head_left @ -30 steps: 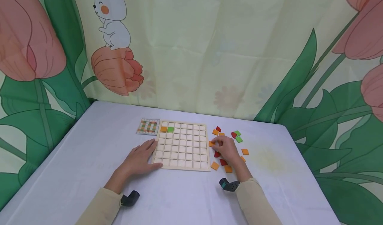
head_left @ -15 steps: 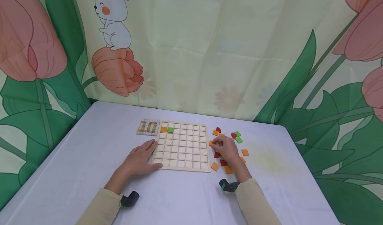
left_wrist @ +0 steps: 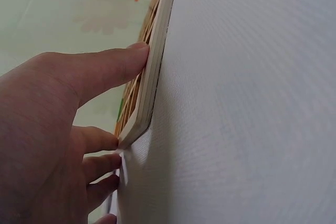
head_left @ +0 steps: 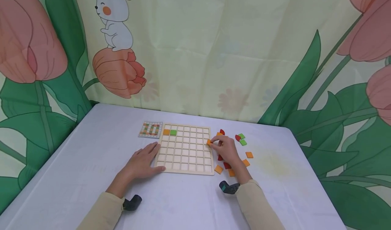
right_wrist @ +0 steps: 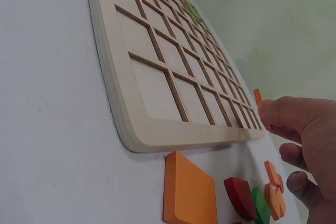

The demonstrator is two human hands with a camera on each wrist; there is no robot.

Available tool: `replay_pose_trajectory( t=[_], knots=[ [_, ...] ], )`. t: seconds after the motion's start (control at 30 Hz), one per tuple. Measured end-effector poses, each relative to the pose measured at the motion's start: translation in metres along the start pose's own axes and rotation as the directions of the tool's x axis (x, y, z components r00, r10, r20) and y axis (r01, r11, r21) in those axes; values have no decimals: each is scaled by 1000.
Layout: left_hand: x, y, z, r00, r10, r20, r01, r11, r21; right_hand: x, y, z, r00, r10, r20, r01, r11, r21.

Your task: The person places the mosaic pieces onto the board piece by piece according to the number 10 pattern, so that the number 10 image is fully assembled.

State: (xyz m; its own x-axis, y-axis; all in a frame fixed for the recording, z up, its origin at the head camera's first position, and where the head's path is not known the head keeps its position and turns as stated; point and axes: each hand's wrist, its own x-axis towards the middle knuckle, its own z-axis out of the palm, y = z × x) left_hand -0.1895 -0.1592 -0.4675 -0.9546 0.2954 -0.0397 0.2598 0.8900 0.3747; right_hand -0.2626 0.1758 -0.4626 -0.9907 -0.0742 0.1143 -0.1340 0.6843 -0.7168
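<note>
A wooden grid board [head_left: 185, 152] lies flat on the table. Near its far left corner, an orange square tile [head_left: 166, 132] and a green square tile [head_left: 173, 132] sit side by side in two cells. My left hand [head_left: 141, 162] rests at the board's near left corner, fingers extended along the left side and thumb on the front edge [left_wrist: 152, 72]. Above the board's right edge, my right hand [head_left: 227, 151] pinches another orange square tile [head_left: 209, 142] between thumb and fingertips. That tile [right_wrist: 258, 96] is raised above the board in the right wrist view.
Right of the board are scattered orange squares [head_left: 249, 154], green pieces [head_left: 242, 142] and red quarter-round pieces [head_left: 227, 165]. A small card with a coloured grid pattern [head_left: 150, 129] lies by the far left corner. A printed curtain [head_left: 195, 53] hangs behind the table.
My right hand has moved left and slightly away from me, carrying the orange tile from beside the board to over its right edge. My left hand has stayed put.
</note>
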Motion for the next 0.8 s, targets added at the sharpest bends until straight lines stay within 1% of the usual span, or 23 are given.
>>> replay_pose_trajectory(
  t=[0.17, 0.47, 0.63, 0.7, 0.8],
  knots=[
    [0, 0, 0, 1000, -4, 0, 4, 1000, -3, 2, -6, 6, 999, -48, 6, 48, 999, -4],
    [1, 0, -1, 1000, -2, 9, 2, 1000, -15, 8, -15, 18, 995, -96, 24, 96, 995, 19],
    [0, 0, -2, 1000, 9, 12, -9, 1000, -12, 10, -25, 27, 995, -62, 77, 58, 997, 52],
    [0, 0, -3, 1000, 10, 7, -10, 1000, -13, 11, -30, 31, 994, -65, 92, 61, 997, 48],
    [-2, -1, -3, 1000, 7, 9, -7, 1000, -10, 15, -36, 38, 989, -109, 102, 108, 994, 15]
  ],
)
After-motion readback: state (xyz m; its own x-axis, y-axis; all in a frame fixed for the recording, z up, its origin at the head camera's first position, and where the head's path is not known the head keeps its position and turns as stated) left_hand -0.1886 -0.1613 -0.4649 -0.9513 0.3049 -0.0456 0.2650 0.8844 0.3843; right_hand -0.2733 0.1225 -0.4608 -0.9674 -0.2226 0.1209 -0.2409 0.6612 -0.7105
